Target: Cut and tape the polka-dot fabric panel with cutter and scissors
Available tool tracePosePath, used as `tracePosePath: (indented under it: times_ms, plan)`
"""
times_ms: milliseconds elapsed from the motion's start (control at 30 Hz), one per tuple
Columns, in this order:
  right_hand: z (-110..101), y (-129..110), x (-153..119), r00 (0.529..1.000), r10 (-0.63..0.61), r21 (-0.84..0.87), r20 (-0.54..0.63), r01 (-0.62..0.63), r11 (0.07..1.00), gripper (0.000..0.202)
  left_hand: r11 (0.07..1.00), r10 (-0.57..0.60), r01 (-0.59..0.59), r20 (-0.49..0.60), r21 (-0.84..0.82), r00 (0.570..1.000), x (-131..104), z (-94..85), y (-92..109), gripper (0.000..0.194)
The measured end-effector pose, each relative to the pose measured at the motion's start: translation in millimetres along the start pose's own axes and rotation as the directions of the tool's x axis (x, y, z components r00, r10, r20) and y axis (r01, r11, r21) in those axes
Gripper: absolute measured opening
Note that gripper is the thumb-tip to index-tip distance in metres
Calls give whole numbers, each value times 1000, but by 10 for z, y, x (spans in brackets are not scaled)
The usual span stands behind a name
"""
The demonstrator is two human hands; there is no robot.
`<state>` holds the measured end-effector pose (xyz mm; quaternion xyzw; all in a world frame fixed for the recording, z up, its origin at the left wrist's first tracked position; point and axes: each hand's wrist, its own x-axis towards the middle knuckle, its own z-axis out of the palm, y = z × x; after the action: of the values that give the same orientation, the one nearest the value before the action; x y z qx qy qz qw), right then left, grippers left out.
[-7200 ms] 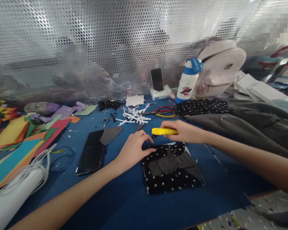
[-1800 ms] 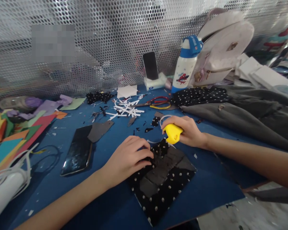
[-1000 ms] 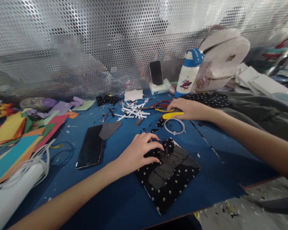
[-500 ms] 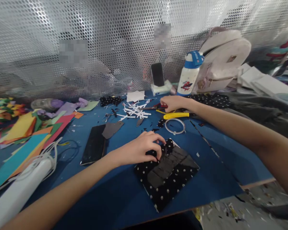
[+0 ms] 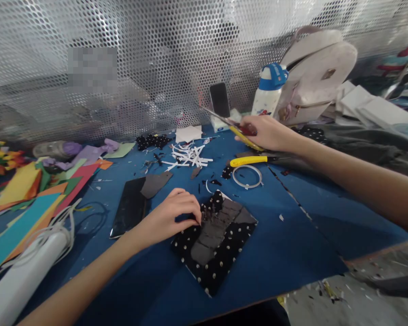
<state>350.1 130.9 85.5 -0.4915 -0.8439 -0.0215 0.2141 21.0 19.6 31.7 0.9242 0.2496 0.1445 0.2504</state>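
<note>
My right hand [image 5: 267,131] is raised above the back of the blue table, closed around scissors [image 5: 221,118]. Their blades point up and to the left, and dark red and yellow handle parts show at the fingers. My left hand [image 5: 177,213] pinches at the left edge of a black, white-dotted fabric piece [image 5: 224,258], which lies flat near the table's front. Along the fabric's middle runs a dark grey, shiny patch [image 5: 209,235]. What exactly the left fingertips grip is partly hidden.
Beyond the fabric lie a yellow-handled tool [image 5: 248,160], a clear ring [image 5: 236,179] and white paper strips [image 5: 188,156]. A black phone [image 5: 129,206], coloured paper [image 5: 30,222] and a power strip [image 5: 30,276] are leftward. A bottle [image 5: 267,97] and backpack [image 5: 313,81] stand behind.
My right hand has lifted the scissors off the table, and the blades now point upward. My left hand and the dotted fabric appear further left in view, which has shifted slightly.
</note>
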Motion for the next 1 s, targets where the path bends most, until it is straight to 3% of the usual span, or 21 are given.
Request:
tracePosePath:
  times_ms: [100, 300, 533, 767, 867, 1000]
  plan:
    - [-45, -126, -208, 999, -44, 157, 5, 42, 987, 36, 999, 18, -21, -88, -44, 996, -73, 13, 15, 12]
    - [-79, -313, -502, 984, -76, 419, 163, 0, 908, 36, 977, 7, -50, -202, -208, 979, -105, 57, 46, 12]
    - [-107, -295, -563, 984, -95, 550, 152, -4, 835, 33, 961, -190, 116, -295, -250, 936, -109, 167, 60, 10]
    - [-21, -239, -528, 982, -30, 628, 188, -97, 772, 29, 923, -374, 290, -414, -252, 830, -146, 300, 52, 7]
    - [-2, -240, -517, 983, -34, 651, 180, -93, 753, 28, 904, -416, 320, -412, -284, 811, -164, 326, 129, 7]
    - [4, -255, -515, 980, -43, 642, 195, -95, 761, 27, 884, -431, 325, -313, -337, 847, -151, 367, 369, 11]
